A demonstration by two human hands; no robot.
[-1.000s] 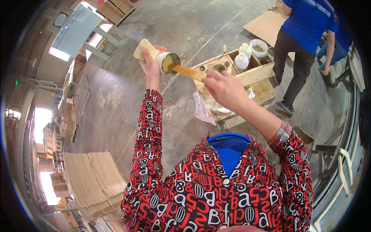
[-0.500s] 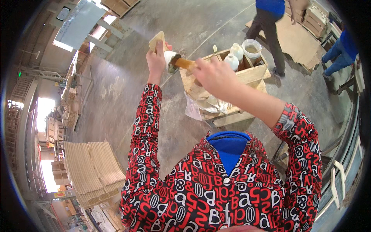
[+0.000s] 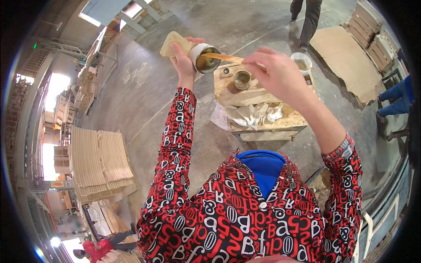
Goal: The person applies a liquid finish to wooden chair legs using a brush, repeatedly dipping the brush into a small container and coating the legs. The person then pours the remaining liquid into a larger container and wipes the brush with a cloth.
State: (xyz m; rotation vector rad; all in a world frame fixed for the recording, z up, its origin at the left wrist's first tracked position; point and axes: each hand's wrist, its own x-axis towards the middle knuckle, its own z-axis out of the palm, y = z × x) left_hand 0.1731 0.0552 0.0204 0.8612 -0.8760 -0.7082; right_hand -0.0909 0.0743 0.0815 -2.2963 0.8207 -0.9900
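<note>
My left hand, raised in front of me, is closed round a small can tilted with its mouth towards me. The same hand also holds a flat beige piece with rounded corners, beyond the can. Greenish-brown residue coats the can's inside. My right hand grips a flat wooden stick, whose far end reaches into the can. Below the hands, a second open can and a small dark-topped jar stand on a wooden stand.
Crumpled whitish cloth or plastic lies on the stand's near side. A white tub sits at its far right. Cardboard lies on the floor beyond. Two people's legs show at upper right. A stack of ribbed beige boards stands at left.
The can has turned so its mouth faces me more. My right hand has shifted right, and the stick now lies more level into the can. The person at the back has moved away.
</note>
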